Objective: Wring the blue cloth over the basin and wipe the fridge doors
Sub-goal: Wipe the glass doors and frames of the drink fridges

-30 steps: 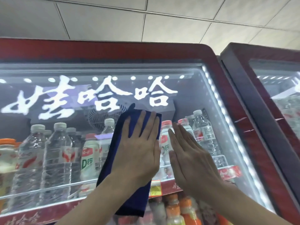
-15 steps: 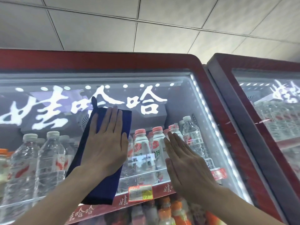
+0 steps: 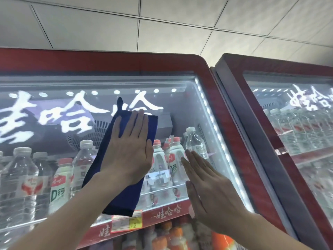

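Observation:
My left hand (image 3: pixel 128 152) lies flat, fingers together, pressing the dark blue cloth (image 3: pixel 126 201) against the glass of the red-framed fridge door (image 3: pixel 108 64). The cloth hangs folded from under my palm, and its top corner reaches the white lettering on the glass. My right hand (image 3: pixel 210 193) rests open and flat on the same glass, lower and to the right, apart from the cloth. No basin is in view.
Behind the glass stand several water and milk-drink bottles (image 3: pixel 23 177) on a shelf with a red price strip (image 3: pixel 165 213). A lit LED strip runs down the door's right edge. A second red-framed fridge door (image 3: pixel 297 132) adjoins on the right.
My left hand slid the cloth left across the glass, then back right and slightly up. My right hand stayed flat on the glass. The view turned right, showing more of the second fridge.

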Demonstrator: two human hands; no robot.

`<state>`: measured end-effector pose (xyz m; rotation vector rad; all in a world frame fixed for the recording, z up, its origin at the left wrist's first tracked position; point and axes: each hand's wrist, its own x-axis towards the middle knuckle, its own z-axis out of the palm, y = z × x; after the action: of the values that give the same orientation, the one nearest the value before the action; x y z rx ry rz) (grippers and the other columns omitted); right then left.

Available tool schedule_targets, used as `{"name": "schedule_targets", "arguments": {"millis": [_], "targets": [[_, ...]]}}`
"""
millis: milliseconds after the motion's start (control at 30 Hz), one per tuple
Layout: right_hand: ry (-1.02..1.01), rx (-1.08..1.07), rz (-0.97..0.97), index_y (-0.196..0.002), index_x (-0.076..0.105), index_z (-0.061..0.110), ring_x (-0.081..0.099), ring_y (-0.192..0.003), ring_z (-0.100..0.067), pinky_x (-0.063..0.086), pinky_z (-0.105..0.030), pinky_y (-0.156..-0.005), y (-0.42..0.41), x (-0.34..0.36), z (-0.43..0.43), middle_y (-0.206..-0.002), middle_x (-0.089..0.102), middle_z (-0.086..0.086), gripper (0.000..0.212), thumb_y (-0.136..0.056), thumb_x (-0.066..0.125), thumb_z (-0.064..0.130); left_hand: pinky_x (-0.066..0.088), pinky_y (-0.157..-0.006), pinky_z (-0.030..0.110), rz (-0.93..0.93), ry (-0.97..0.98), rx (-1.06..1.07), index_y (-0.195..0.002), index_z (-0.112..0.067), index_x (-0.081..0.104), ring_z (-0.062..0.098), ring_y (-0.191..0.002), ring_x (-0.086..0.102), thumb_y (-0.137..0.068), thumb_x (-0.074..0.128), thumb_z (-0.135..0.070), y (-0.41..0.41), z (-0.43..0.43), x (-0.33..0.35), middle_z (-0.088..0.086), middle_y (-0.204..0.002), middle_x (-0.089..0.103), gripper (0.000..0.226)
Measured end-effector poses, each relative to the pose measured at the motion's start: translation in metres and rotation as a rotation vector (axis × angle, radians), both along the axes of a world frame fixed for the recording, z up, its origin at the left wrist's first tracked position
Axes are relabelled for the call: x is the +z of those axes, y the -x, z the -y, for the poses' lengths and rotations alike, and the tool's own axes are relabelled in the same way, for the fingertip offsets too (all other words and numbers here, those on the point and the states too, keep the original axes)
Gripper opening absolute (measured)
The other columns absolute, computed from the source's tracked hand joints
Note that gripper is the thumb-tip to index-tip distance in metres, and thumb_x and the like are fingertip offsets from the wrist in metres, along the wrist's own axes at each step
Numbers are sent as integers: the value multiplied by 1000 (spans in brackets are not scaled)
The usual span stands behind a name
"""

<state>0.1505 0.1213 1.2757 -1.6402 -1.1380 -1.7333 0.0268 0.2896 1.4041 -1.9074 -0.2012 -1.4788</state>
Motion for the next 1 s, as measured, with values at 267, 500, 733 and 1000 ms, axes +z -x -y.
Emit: {"name": "schedule_targets", "arguments": {"millis": [267,500,733,1000], "targets": [[-46,43,39,-149,45,4,36,-148,-21,39,-41,-117,-39,-18,34,-156,41,-11,53,-103,37,28,-6,-125,51,-148,-152,18,-155,-12,-22,19,-154,-23,-96,-9,-43,-59,53,-7,4,-166,-24,68],[-135,4,-94,-152,39,4,31,-150,-25,40,-48,-115,-78,-53,56,-160,34,-13,55,-106,28,30,-10,-124,50,-302,-252,20,-159,-11,-12,21,-155,-17,-100,-1,-41,-75,79,-45,4,-167,-19,67],[-93,-8,-113,-154,33,2,26,-152,-25,40,-48,-115,-81,-65,58,-163,29,-14,56,-107,21,31,-6,-127,44,-273,-284,21,-160,-14,-9,13,-155,-14,-99,2,-40,-63,71,-2,0,-169,-12,67],[-39,10,-38,-152,41,6,31,-150,-21,40,-41,-116,-81,-61,75,-159,37,-9,53,-105,30,28,-15,-125,40,-317,-348,50,-158,-20,-16,6,-151,-23,-98,-9,-45,-89,81,50,-5,-168,-16,66]]}}
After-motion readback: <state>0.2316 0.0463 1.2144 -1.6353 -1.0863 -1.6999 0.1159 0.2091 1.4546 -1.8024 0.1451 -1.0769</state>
